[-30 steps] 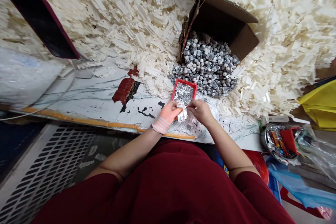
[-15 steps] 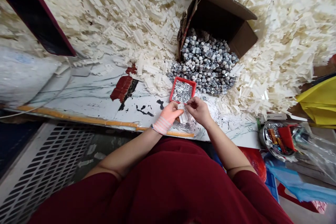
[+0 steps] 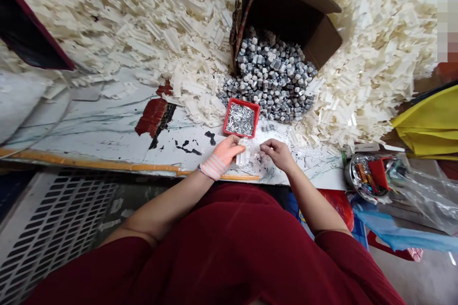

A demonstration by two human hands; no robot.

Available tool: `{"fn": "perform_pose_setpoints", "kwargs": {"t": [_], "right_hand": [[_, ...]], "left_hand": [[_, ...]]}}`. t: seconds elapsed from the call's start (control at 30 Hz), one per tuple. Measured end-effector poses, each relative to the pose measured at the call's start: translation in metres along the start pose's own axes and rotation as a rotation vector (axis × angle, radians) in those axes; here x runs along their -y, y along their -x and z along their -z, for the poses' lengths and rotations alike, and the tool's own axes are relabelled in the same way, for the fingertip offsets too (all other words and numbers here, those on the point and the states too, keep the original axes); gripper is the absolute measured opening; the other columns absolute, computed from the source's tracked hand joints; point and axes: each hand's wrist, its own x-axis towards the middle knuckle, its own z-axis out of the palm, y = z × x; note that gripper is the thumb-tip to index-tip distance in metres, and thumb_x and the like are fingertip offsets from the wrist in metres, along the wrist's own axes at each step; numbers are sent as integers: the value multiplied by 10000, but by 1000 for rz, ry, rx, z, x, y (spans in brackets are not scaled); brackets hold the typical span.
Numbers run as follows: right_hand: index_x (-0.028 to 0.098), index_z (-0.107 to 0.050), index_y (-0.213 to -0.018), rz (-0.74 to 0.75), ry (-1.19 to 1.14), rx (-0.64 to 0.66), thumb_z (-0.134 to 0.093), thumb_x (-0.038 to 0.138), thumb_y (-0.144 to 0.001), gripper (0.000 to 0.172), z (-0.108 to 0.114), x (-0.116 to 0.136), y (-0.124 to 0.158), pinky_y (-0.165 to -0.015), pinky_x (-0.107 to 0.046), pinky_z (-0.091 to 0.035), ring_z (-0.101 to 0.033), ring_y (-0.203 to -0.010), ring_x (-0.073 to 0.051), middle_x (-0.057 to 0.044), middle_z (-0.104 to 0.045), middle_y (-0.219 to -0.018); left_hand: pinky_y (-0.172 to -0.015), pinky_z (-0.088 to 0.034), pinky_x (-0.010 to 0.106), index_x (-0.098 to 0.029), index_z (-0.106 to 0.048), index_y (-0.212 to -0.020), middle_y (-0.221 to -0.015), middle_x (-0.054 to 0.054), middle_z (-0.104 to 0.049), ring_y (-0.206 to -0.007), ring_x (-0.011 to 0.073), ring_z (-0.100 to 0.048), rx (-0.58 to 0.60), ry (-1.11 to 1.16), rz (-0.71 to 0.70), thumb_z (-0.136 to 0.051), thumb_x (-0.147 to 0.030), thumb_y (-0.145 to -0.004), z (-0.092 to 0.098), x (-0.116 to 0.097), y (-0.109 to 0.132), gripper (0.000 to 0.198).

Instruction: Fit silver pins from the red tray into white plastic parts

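Observation:
My left hand [image 3: 222,156], in an orange-and-white striped glove, pinches a small white plastic part [image 3: 243,157] above the table's front edge. To its right, bare, is my right hand [image 3: 279,153], with thumb and fingers drawn together; whether a small piece sits between the fingertips is too small to see. Just beyond both hands stands a red tray [image 3: 225,126] filled with small silvery metal pins [image 3: 241,119]. A heap of grey-and-white cylindrical pieces [image 3: 275,76] spills behind the tray. A few of these grey pieces [image 3: 269,127] lie apart on the table near my right hand.
An open cardboard box [image 3: 324,40] lies on its side behind the heap. Piles of white plastic parts [image 3: 143,14] cover the back. A dark red-edged screen [image 3: 32,33] stands left. At right are a metal bowl [image 3: 348,176] of odds and ends and a yellow bag [image 3: 429,119].
My right hand has drawn away to the right from the white plastic part, leaving a gap. My left hand keeps its hold. The whole view has shifted a little.

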Motion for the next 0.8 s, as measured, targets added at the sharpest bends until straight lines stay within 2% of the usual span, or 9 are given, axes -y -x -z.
{"fn": "perform_pose_setpoints", "kwargs": {"t": [0.1, 0.2, 0.3, 0.4, 0.6, 0.7, 0.8], "right_hand": [[199, -684, -850, 11, 371, 43, -598, 266, -855, 109, 3, -21, 26, -745, -285, -480, -626, -808, -162, -40, -680, -862], [217, -690, -972, 27, 647, 138, -569, 229, -893, 145, -7, -36, 46, -781, -276, -467, -618, -914, -177, -71, -664, -982], [221, -670, -998, 60, 825, 175, -490, 268, -950, 192, -17, -42, 54, -767, -279, -454, -590, -954, -196, -86, -644, -994], [209, -638, -990, 74, 891, 180, -461, 264, -962, 188, -20, -46, 56, -758, -287, -446, -570, -951, -206, -93, -630, -1009], [193, -579, -934, -5, 770, 130, -515, 253, -917, 90, -16, -49, 56, -750, -313, -449, -563, -938, -223, -100, -619, -994], [200, -549, -886, -54, 443, 5, -479, 276, -918, 108, -12, -36, 49, -745, -306, -460, -577, -846, -188, -61, -629, -906], [203, -531, -888, 0, 82, -53, -442, 330, -922, 158, -11, -17, 40, -745, -290, -467, -584, -804, -156, -34, -637, -889]], "left_hand": [[-490, -379, 198, -182, -524, -762, -592, -59, -523, -502, 86, -500, -49, -22, -6, -681, -217, -632, 3, 5, -5, 207], [-479, -366, 196, -189, -523, -756, -584, -63, -508, -488, 82, -477, -43, -31, 13, -679, -221, -637, 1, 9, -6, 199], [-460, -343, 196, -193, -521, -756, -568, -68, -494, -462, 77, -450, -18, -43, 34, -681, -224, -640, -3, 12, -6, 200], [-437, -299, 189, -197, -504, -748, -535, -82, -442, -436, 65, -400, -12, -69, 41, -680, -227, -647, -6, 12, -3, 205], [-405, -271, 196, -195, -507, -765, -496, -90, -403, -418, 76, -380, 16, -212, 78, -669, -250, -653, -15, 17, 4, 205], [-399, -278, 195, -198, -493, -752, -495, -93, -409, -400, 73, -376, 32, -315, 93, -664, -235, -655, -22, 19, 6, 200], [-393, -285, 196, -207, -464, -720, -481, -99, -389, -385, 74, -373, 40, -396, 87, -656, -227, -666, -29, 18, 8, 200]]}}
